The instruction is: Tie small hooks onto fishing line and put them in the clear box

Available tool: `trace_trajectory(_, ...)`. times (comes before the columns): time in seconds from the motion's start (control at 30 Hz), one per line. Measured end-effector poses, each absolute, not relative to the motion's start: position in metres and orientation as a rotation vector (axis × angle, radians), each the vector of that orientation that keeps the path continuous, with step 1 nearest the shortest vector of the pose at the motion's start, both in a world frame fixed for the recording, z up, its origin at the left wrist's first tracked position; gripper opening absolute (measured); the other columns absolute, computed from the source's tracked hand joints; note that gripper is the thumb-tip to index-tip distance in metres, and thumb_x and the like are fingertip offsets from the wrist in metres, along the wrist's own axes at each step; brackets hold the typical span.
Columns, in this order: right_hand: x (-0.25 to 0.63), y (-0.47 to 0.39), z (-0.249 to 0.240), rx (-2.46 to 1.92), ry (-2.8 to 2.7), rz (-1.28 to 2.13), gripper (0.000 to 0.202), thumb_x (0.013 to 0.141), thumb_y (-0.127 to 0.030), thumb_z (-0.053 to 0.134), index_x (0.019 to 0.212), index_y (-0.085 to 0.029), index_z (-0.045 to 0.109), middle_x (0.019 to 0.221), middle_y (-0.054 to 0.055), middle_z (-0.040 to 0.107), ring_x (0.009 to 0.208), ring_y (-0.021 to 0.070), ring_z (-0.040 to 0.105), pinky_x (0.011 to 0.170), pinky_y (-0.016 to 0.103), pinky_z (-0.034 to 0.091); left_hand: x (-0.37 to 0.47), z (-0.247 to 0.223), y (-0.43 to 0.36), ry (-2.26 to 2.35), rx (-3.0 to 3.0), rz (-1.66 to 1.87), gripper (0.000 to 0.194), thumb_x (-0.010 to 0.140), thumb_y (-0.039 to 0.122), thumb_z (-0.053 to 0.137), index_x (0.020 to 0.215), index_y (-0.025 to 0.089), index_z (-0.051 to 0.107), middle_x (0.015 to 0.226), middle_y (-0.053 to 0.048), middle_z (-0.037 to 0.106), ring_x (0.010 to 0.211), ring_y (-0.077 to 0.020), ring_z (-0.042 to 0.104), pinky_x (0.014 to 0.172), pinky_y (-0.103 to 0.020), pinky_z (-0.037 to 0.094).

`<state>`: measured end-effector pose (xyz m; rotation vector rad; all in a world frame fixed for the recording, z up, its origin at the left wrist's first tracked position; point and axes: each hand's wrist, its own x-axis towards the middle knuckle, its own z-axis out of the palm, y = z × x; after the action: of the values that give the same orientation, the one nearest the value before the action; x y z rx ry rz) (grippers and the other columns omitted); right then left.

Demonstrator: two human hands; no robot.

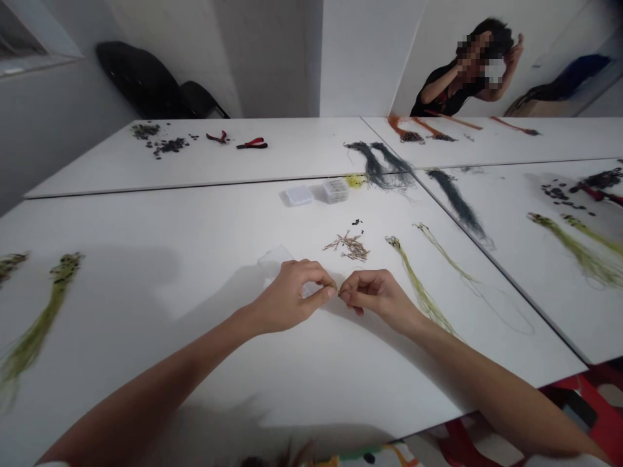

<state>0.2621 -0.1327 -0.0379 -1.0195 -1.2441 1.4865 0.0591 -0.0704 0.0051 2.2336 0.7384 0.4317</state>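
Note:
My left hand [296, 293] and my right hand [377, 295] meet over the table, thumb and finger pinched on each side. Between the fingertips is something tiny and brownish, too small to make out. Just beyond them lies a loose pile of small metal swivel-like pieces [354, 248], with a few black bits [357, 222] behind it. Partly hidden by my left hand, a clear plastic bag [277, 255] rests on the table. Right of my right hand are a bundle of yellow-green line [413, 275] and a thinner bundle of line [445, 256].
Clear plastic boxes [335, 191] stand farther back, beside dark grey line bundles [372, 162]. Red-handled pliers [253, 144] and dark pieces [170, 144] lie on the far table. More green bundles [61, 279] are at left. A person [467, 71] sits across at the far right.

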Motion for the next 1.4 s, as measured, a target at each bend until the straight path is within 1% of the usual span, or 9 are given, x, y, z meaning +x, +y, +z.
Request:
trace_trajectory(0.17, 0.263, -0.132, -0.038, -1.034, -1.245, 1.484, 0.004, 0.079, -0.017, 0.068, 0.077, -0.015, 0.070, 0.068, 0.001, 0.060, 0.061, 0.0113, 0.052, 0.053, 0.025, 0.043, 0.058, 0.005, -0.069, 0.731, 2.236, 0.448, 0.018, 0.093, 0.030, 0.053, 0.093, 0.025, 0.071, 0.095, -0.001, 0.070, 0.092, -0.0179, 0.060, 0.090, -0.036, 0.039)
trace_trajectory(0.37, 0.262, -0.132, -0.038, -1.039, -1.258, 1.485, 0.005, 0.079, -0.020, 0.069, 0.077, -0.016, 0.070, 0.067, 0.001, 0.058, 0.061, 0.0116, 0.051, 0.054, 0.026, 0.043, 0.059, 0.003, -0.071, 0.769, 2.305, 0.401, 0.017, 0.091, 0.032, 0.055, 0.085, 0.025, 0.070, 0.089, 0.000, 0.069, 0.087, -0.0190, 0.060, 0.097, -0.045, 0.030)
trace_trajectory(0.53, 0.263, -0.132, -0.036, -1.005, -1.289, 1.526, 0.008, 0.080, -0.024, 0.071, 0.082, -0.016, 0.071, 0.072, 0.002, 0.061, 0.066, 0.0124, 0.053, 0.059, 0.027, 0.044, 0.059, 0.004, -0.070, 0.755, 2.232, 0.439, 0.017, 0.090, 0.026, 0.057, 0.079, 0.023, 0.069, 0.082, 0.001, 0.068, 0.081, -0.0162, 0.060, 0.090, -0.038, 0.038)
trace_trajectory(0.67, 0.264, -0.129, -0.034, -0.996, -1.245, 1.537, 0.020, 0.086, -0.035, 0.067, 0.085, -0.016, 0.071, 0.072, 0.003, 0.062, 0.066, 0.0135, 0.053, 0.063, 0.029, 0.044, 0.058, 0.008, -0.068, 0.841, 2.084, 0.526, 0.016, 0.089, 0.028, 0.058, 0.080, 0.022, 0.070, 0.087, -0.001, 0.068, 0.087, -0.0180, 0.060, 0.077, -0.032, 0.044)
trace_trajectory(0.83, 0.267, -0.125, -0.035, -0.990, -1.116, 1.544, 0.030, 0.090, -0.043, 0.059, 0.083, -0.015, 0.070, 0.068, 0.003, 0.059, 0.063, 0.0127, 0.050, 0.059, 0.028, 0.039, 0.053, 0.011, -0.065, 0.887, 1.959, 0.631, 0.017, 0.090, 0.031, 0.059, 0.083, 0.021, 0.071, 0.090, -0.003, 0.068, 0.087, -0.0184, 0.060, 0.080, -0.032, 0.044)
trace_trajectory(1.03, 0.275, -0.126, -0.031, -1.256, -1.459, 1.165, 0.022, 0.086, -0.035, 0.065, 0.073, -0.018, 0.069, 0.063, 0.001, 0.058, 0.059, 0.0131, 0.049, 0.058, 0.029, 0.039, 0.051, 0.011, -0.064, 0.886, 1.895, 0.679, 0.019, 0.090, 0.035, 0.059, 0.084, 0.022, 0.071, 0.092, -0.003, 0.068, 0.086, -0.0185, 0.060, 0.076, -0.032, 0.044)
trace_trajectory(1.13, 0.274, -0.129, -0.024, -1.304, -1.504, 0.980, 0.014, 0.086, -0.033, 0.065, 0.086, -0.021, 0.071, 0.076, 0.003, 0.066, 0.063, 0.0145, 0.054, 0.062, 0.031, 0.042, 0.052, 0.011, -0.066, 0.862, 1.907, 0.670, 0.018, 0.090, 0.034, 0.059, 0.085, 0.022, 0.071, 0.091, -0.003, 0.068, 0.087, -0.0184, 0.061, 0.079, -0.032, 0.044)
trace_trajectory(1.3, 0.259, -0.135, -0.020, -1.057, -1.324, 1.284, 0.023, 0.084, -0.032, 0.069, 0.104, -0.021, 0.068, 0.102, 0.008, 0.069, 0.069, 0.0156, 0.063, 0.065, 0.032, 0.048, 0.052, 0.011, -0.070, 0.844, 1.948, 0.660, 0.018, 0.090, 0.033, 0.059, 0.086, 0.022, 0.072, 0.091, -0.003, 0.068, 0.091, -0.0194, 0.061, 0.082, -0.034, 0.044)
trace_trajectory(1.4, 0.249, -0.137, -0.026, -0.967, -1.219, 1.402, 0.023, 0.082, -0.033, 0.072, 0.100, -0.020, 0.067, 0.092, 0.007, 0.069, 0.072, 0.0161, 0.064, 0.067, 0.033, 0.049, 0.053, 0.010, -0.072, 0.825, 1.960, 0.640, 0.018, 0.091, 0.031, 0.058, 0.084, 0.022, 0.072, 0.090, -0.003, 0.068, 0.091, -0.0189, 0.060, 0.084, -0.034, 0.045)
